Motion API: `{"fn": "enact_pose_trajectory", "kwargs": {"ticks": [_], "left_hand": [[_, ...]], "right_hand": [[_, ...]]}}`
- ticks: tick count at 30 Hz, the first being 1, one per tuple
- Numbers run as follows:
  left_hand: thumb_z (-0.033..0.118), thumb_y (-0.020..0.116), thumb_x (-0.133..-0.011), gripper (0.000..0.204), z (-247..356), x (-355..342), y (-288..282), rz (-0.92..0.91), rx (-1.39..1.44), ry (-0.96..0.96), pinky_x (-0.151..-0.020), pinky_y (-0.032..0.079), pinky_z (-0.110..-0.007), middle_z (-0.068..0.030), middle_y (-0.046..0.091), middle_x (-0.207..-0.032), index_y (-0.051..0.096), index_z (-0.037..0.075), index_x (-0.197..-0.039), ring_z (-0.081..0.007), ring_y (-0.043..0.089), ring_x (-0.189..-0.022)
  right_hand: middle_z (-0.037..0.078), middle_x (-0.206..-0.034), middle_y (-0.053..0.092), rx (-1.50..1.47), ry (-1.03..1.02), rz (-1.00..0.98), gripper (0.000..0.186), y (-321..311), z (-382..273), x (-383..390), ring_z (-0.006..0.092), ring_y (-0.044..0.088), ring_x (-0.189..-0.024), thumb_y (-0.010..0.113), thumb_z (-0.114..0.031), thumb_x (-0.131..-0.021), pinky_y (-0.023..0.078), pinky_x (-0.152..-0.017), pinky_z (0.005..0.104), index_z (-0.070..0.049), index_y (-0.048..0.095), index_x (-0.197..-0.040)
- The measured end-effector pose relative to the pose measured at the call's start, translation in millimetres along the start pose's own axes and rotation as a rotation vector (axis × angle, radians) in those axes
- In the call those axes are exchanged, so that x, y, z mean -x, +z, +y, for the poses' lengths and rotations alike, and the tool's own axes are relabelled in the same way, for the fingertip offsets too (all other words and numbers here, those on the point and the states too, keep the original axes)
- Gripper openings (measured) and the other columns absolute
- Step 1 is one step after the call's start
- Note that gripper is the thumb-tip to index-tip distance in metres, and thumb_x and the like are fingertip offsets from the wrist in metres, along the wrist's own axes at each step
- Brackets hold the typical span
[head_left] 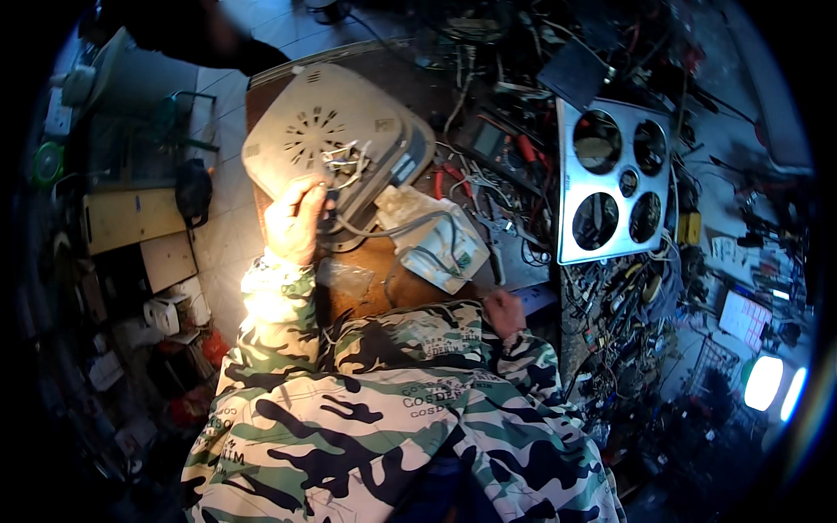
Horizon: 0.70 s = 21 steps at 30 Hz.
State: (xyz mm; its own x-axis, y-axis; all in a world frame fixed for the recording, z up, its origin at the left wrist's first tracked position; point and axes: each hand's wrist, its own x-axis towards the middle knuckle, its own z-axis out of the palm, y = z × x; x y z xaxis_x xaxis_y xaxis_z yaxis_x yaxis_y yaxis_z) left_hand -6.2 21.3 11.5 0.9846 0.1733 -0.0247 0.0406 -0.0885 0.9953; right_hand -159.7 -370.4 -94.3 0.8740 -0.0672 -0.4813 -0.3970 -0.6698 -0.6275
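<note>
The brown surface (372, 261) carries an upturned cooktop (353, 122); my left hand (295, 222) curls beside its loose wires (350, 166). I can't tell whether it or my right hand (504, 312) grips anything. Wire-handling, I judge, calling for a steady pinch.

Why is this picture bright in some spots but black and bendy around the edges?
In the head view, the fisheye lens bends straight edges and leaves black corners; strong light washes out the left sleeve; two white lights glare at the right.
</note>
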Motion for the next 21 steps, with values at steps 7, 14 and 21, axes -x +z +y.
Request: {"fn": "enact_pose_trajectory", "kwargs": {"ticks": [7, 14, 21], "left_hand": [[0.010, 0.060, -0.099, 0.024, -7.3, -5.0, -0.4, -0.012, 0.045, -0.017, -0.068, 0.054, -0.026, -0.0109, 0.068, -0.100, 0.061, -0.007, -0.116, -0.0161, 0.068, -0.080], [0.007, 0.060, -0.098, 0.023, -5.3, -6.7, 3.1, -0.006, 0.024, -0.025, -0.071, 0.055, -0.026, -0.0097, 0.069, -0.097, 0.062, -0.006, -0.116, -0.0169, 0.069, -0.084], [0.004, 0.063, -0.094, 0.031, 11.0, 4.2, -13.2, 0.104, -0.035, -0.044, -0.077, 0.050, -0.023, -0.0099, 0.069, -0.096, 0.060, -0.004, -0.124, -0.0133, 0.065, -0.085]], "right_hand": [[0.020, -0.073, 0.068, -0.145, 0.109, 0.011, 0.021, -2.2, -27.6, 2.9, 0.0394, 0.068, -0.070, 0.068, -0.022, -0.085, 0.052, -0.064, 0.0449, -0.001, 0.068, -0.086], [0.021, -0.073, 0.066, -0.031, -0.026, 0.071, 0.020, -7.0, -24.9, -18.8, 0.0411, 0.066, -0.071, 0.067, -0.021, -0.085, 0.052, -0.064, 0.0459, -0.001, 0.068, -0.085], [0.021, -0.073, 0.067, -0.023, -0.068, 0.034, 0.020, -4.9, -31.5, -35.9, 0.0399, 0.067, -0.070, 0.067, -0.022, -0.085, 0.052, -0.062, 0.0462, -0.002, 0.068, -0.085]]}}
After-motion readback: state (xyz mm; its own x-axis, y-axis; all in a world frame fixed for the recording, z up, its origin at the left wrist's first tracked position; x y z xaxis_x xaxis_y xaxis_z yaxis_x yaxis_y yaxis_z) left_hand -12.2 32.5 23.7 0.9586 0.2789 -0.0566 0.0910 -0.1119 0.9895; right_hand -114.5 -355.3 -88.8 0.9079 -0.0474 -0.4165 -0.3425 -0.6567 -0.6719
